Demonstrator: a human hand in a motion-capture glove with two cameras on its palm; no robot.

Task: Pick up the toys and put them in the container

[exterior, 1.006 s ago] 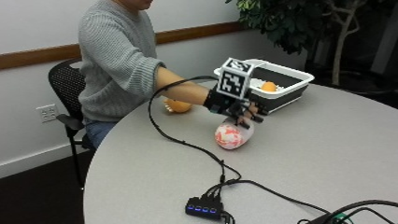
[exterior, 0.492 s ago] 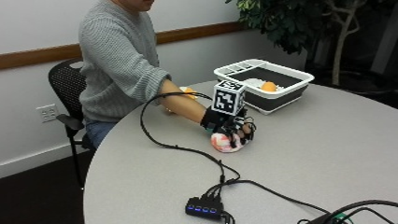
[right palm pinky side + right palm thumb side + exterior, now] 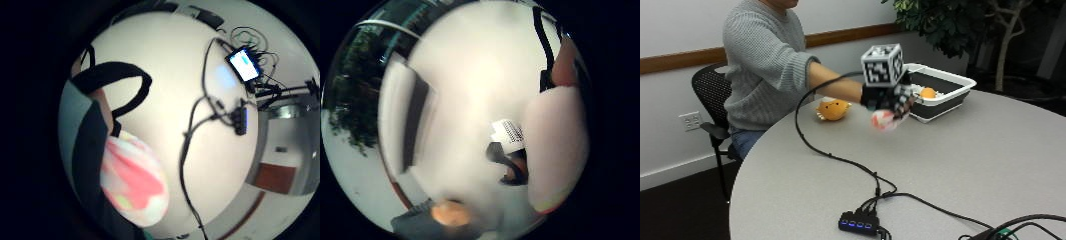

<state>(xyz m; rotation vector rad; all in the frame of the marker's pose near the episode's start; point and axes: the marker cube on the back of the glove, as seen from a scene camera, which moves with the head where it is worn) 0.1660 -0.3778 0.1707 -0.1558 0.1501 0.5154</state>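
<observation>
Right hand grips the ball, apparently by fingertips, above the table. Risk: it slips before the bin.

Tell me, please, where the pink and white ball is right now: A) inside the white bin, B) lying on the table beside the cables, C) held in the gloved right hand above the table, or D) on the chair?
C: in the outside view the gloved right hand grips the pink and white ball clear of the table, short of the white bin.
</observation>
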